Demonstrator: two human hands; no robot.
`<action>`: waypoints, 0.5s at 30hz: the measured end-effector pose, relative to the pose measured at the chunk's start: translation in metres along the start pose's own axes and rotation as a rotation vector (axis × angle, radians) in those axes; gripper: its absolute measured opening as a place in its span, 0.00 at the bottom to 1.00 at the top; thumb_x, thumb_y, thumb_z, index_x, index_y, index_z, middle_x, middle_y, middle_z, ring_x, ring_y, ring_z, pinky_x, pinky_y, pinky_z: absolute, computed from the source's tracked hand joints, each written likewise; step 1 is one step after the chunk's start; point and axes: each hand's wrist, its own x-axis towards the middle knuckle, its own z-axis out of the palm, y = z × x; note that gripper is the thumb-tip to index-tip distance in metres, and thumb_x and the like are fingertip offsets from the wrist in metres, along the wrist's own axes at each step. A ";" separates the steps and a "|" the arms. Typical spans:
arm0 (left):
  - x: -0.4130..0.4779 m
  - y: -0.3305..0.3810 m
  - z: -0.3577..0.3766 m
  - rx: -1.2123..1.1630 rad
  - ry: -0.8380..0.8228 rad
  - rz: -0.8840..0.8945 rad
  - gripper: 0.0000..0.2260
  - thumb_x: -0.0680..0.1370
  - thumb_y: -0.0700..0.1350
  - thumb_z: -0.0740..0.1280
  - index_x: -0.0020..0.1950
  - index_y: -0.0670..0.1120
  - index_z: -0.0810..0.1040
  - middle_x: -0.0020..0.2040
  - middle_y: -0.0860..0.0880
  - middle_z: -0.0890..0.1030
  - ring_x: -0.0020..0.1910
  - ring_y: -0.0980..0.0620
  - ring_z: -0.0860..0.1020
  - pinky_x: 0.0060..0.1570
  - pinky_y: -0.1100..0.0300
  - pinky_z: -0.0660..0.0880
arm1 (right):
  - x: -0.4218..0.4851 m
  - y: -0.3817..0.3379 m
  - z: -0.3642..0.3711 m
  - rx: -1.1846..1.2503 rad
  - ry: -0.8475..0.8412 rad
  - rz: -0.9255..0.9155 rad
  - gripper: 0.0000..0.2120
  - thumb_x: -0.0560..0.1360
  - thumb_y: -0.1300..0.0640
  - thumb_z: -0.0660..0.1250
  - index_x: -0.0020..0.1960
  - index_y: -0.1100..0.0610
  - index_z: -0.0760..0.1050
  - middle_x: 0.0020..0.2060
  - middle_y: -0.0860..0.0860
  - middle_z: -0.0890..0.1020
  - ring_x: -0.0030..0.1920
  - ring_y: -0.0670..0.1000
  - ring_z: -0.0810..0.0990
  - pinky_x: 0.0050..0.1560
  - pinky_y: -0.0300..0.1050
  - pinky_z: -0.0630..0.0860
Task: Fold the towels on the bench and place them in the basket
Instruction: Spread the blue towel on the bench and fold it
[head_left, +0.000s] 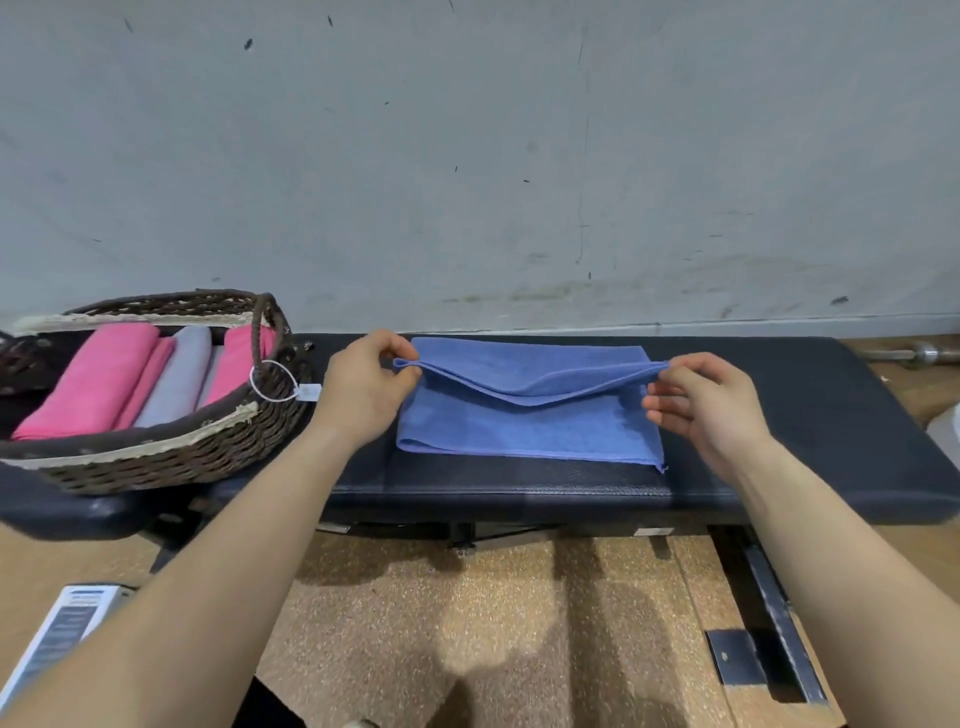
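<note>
A blue towel (524, 421) lies folded on the black padded bench (779, 405). My left hand (363, 384) pinches the towel's upper layer at its left edge. My right hand (701, 400) pinches the same layer at its right edge. Between them the lifted layer sags in the middle, a little above the rest of the towel. A dark wicker basket (208, 447) stands at the bench's left end, holding folded pink towels (88, 384) and a grey towel (179, 379) side by side.
A grey wall rises right behind the bench. A white tag (307, 391) hangs from the basket's handle. The floor below is speckled cork, with the bench's metal frame (779, 639) at the right and a white device (57, 629) at the lower left.
</note>
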 end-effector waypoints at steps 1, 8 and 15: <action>-0.003 -0.001 -0.001 0.009 -0.027 0.003 0.04 0.75 0.41 0.71 0.46 0.50 0.79 0.43 0.57 0.80 0.36 0.63 0.77 0.39 0.68 0.70 | -0.001 0.002 -0.001 -0.050 -0.001 -0.014 0.03 0.79 0.65 0.65 0.50 0.61 0.77 0.39 0.62 0.82 0.36 0.56 0.82 0.40 0.47 0.82; -0.021 -0.020 0.001 0.149 -0.195 0.063 0.09 0.73 0.39 0.70 0.42 0.53 0.76 0.39 0.53 0.78 0.36 0.54 0.75 0.39 0.60 0.72 | -0.005 0.019 -0.005 -0.255 -0.011 -0.005 0.10 0.78 0.57 0.69 0.46 0.65 0.78 0.35 0.61 0.81 0.31 0.55 0.80 0.35 0.47 0.82; -0.027 -0.025 0.001 0.198 -0.243 0.136 0.08 0.72 0.40 0.70 0.44 0.53 0.76 0.46 0.56 0.78 0.43 0.54 0.77 0.47 0.55 0.75 | -0.006 0.023 -0.016 -0.375 -0.028 0.070 0.06 0.74 0.65 0.72 0.46 0.59 0.76 0.41 0.60 0.83 0.35 0.56 0.85 0.36 0.48 0.82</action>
